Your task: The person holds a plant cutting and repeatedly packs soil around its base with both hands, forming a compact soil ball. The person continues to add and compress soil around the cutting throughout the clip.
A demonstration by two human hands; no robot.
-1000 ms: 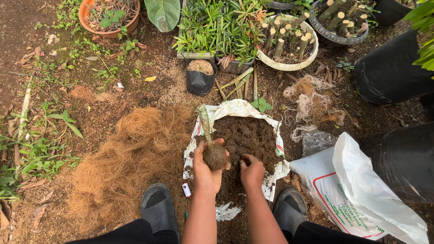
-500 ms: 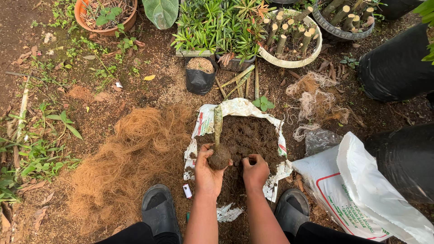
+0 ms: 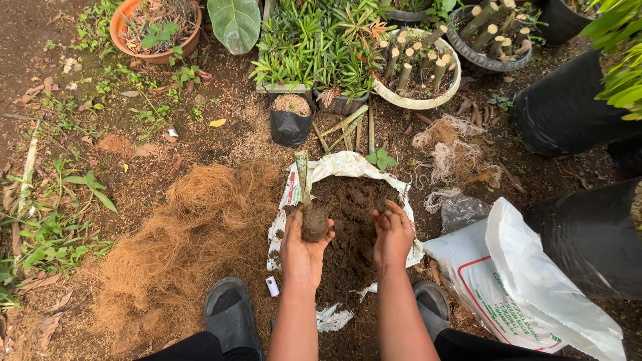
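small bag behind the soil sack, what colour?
Black: the small bag, filled with pale husk, shows best in the head view.

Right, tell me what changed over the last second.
Little changed. The left hand keeps the soil-balled cutting upright over the open soil sack. The right hand rose slightly from the soil, its fingers now loosely curled. Coconut fibre pile and white bag stayed put.

The right hand (image 3: 392,235), earlier pressed palm-down into the soil (image 3: 354,220), now lifts clear, fingers curled, at three o'clock of the left hand's (image 3: 302,249) root ball (image 3: 314,224).
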